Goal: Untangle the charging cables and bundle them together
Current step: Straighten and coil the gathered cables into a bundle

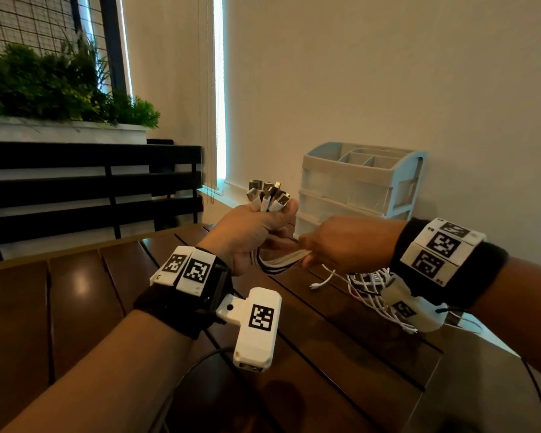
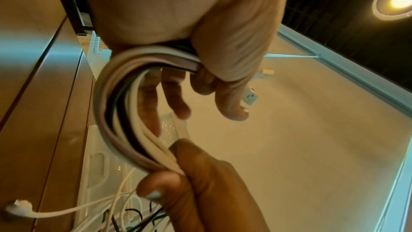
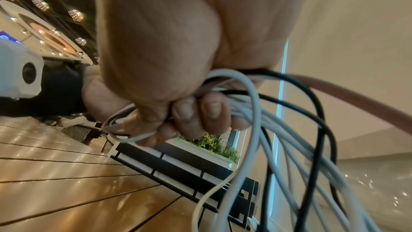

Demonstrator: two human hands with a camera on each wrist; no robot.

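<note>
My left hand point(image 1: 253, 235) grips several white and black charging cables just below their USB plugs point(image 1: 267, 195), which stick up out of the fist. The gathered cables point(image 1: 281, 262) bend in a short arc from that fist into my right hand point(image 1: 341, 245), which grips them close by. In the left wrist view the cable arc point(image 2: 116, 112) runs from my left fingers point(image 2: 229, 77) down to the right hand point(image 2: 200, 183). In the right wrist view my right fingers point(image 3: 196, 112) are curled round the cables point(image 3: 278, 130). The loose tails point(image 1: 369, 292) trail onto the table under my right wrist.
A brown slatted table point(image 1: 75, 292) lies below the hands. A pale plastic drawer organiser point(image 1: 356, 182) stands at the back against the wall. A black slatted bench point(image 1: 91, 182) and a planter with greenery point(image 1: 60, 89) are at the left. A thin black wire point(image 1: 200, 357) hangs below my left wrist.
</note>
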